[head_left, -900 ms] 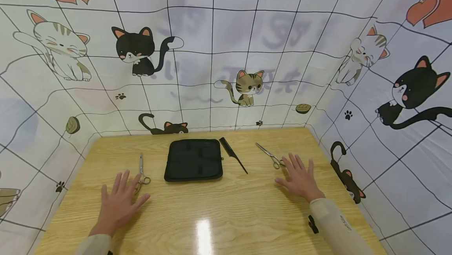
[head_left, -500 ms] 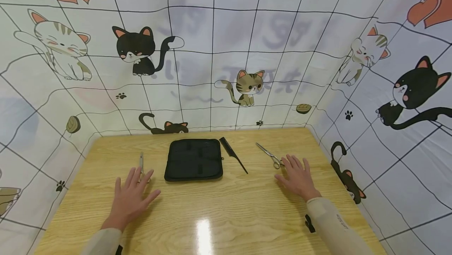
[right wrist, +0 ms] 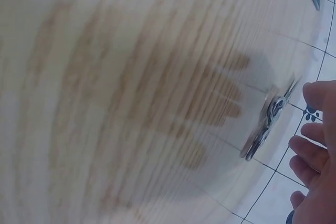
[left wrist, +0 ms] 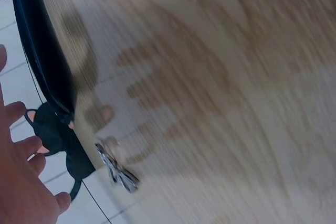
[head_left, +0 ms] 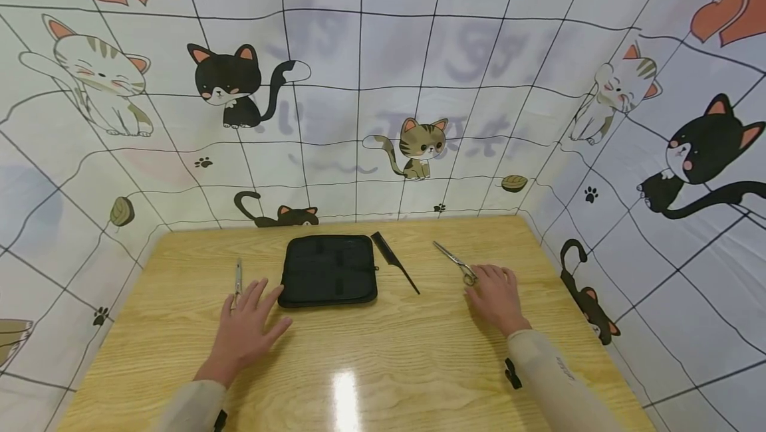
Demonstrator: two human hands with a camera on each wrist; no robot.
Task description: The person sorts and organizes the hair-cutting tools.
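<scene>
My left hand [head_left: 245, 333] has its fingers spread above the table, its fingertips near the left corner of a flat black zip case [head_left: 329, 270]. It partly hides a pair of scissors [head_left: 238, 274], whose handles show in the left wrist view as metal scissors [left wrist: 125, 178] apart from the hand. Over the handle end of a second pair of scissors [head_left: 451, 258] hovers my right hand [head_left: 495, 296], with relaxed, slightly bent fingers. In the right wrist view a gap separates these scissors [right wrist: 256, 144] from the fingers. Neither hand holds anything.
A black tail comb [head_left: 391, 259] lies just right of the case, its tail pointing toward the front right. All of it rests on a wooden table [head_left: 407, 365]. Cat-print fabric walls [head_left: 335, 173] enclose the table at the back and both sides.
My left hand has moved right and forward, from beside the left scissors to the case's corner. My right hand has shifted slightly left over the scissors' handles, its fingers now more bent.
</scene>
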